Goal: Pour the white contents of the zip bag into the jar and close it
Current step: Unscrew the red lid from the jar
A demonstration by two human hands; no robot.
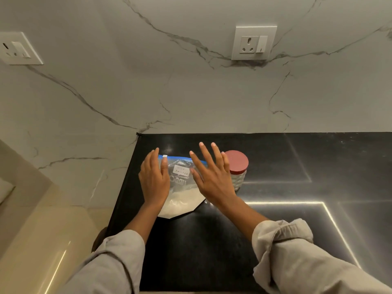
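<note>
A clear zip bag (pixel 182 187) with a blue zip strip and a white label stands on the black counter (pixel 212 240), white powder filling its lower part. My left hand (pixel 153 179) hovers at the bag's left side with straight fingers, its thumb near the white slider. My right hand (pixel 212 175) is spread open over the bag's right side, and I cannot tell whether it touches the bag. Just right of that hand stands a textured clear jar (pixel 238 179) with a red lid (pixel 237 161) on it.
A marble wall rises behind the counter, with a socket (pixel 253 43) above the jar and another socket (pixel 18 49) at far left. The counter's left edge drops to a beige floor (pixel 42 240). A bright light strip reflects on the counter at right.
</note>
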